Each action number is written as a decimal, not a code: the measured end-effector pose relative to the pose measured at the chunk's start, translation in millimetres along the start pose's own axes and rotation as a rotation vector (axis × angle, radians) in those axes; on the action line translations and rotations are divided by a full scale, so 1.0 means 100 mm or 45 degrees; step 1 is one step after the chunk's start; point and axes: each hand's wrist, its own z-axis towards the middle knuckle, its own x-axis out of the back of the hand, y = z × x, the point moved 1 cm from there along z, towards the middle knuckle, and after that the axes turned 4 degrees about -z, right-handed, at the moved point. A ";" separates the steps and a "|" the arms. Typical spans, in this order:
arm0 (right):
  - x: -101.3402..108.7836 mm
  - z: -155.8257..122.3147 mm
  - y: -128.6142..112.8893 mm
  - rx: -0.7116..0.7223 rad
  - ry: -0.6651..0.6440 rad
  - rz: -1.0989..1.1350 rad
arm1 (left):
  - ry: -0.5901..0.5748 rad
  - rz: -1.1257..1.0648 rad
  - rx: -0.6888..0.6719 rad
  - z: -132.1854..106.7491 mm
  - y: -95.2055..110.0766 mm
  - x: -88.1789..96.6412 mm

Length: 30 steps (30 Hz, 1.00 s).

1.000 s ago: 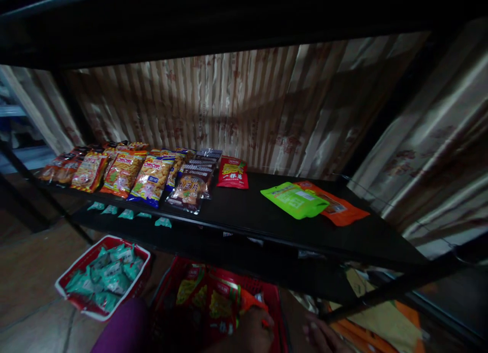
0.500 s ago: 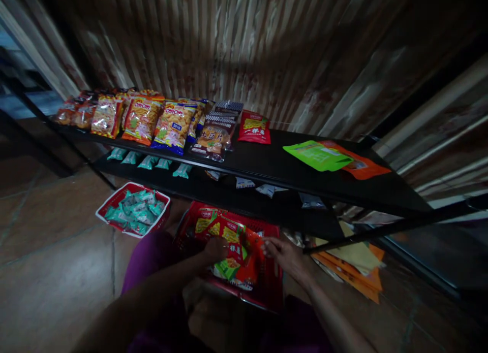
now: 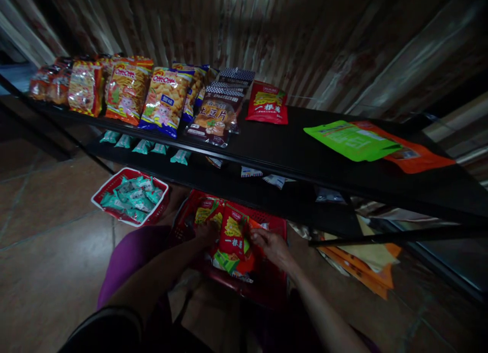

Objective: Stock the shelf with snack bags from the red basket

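Observation:
A red basket [image 3: 272, 271] stands in front of me, between my knees, with snack bags in it. My right hand [image 3: 270, 245] pinches the right edge of a red snack bag [image 3: 232, 236] that faces me; an orange bag [image 3: 254, 224] shows just behind its fingers. My left hand [image 3: 207, 234] is over the basket's left part, against another red snack bag [image 3: 206, 214]. Its fingers are dark and partly hidden, so I cannot make out its grip. Below the middle bag lies a green bag [image 3: 226, 261].
On the black shelf [image 3: 290, 145] stand several snack bags [image 3: 163, 99], one red bag [image 3: 267, 103], and flat green [image 3: 353, 139] and orange [image 3: 419, 155] bags. A smaller basket [image 3: 131, 220] holds teal packets. Orange packaging [image 3: 354, 266] lies on the floor at right.
My left hand has shifted left, off the middle red bag. The right hand has moved left to that bag's edge, and the bag's front shows more fully. The view has tilted downward and closer.

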 end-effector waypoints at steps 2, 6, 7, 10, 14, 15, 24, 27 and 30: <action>-0.01 0.02 0.03 0.001 -0.034 -0.114 | -0.037 0.039 0.039 -0.05 0.03 -0.10; 0.02 0.10 0.08 0.002 -0.074 -0.269 | -0.052 0.081 0.082 -0.19 0.13 -0.25; 0.03 0.13 0.09 -0.001 -0.083 -0.284 | -0.040 0.087 0.062 -0.22 0.17 -0.27; 0.03 0.20 0.12 -0.008 -0.094 -0.362 | 0.008 0.071 -0.100 -0.31 0.30 -0.30; 0.01 0.27 0.20 -0.024 -0.105 -0.433 | -0.075 0.021 -0.197 -0.39 0.53 -0.40; 0.00 0.28 0.23 -0.026 -0.104 -0.441 | -0.110 0.011 -0.181 -0.40 0.58 -0.44; 0.00 0.36 0.32 -0.034 -0.160 -0.487 | -0.062 -0.149 -0.034 -0.36 0.74 -0.55; 0.03 0.37 0.35 -0.028 -0.159 -0.463 | 0.075 -0.228 -0.027 -0.21 0.53 -0.30; 0.04 0.36 0.38 -0.013 -0.135 -0.432 | 0.201 -0.313 0.215 0.02 0.13 -0.04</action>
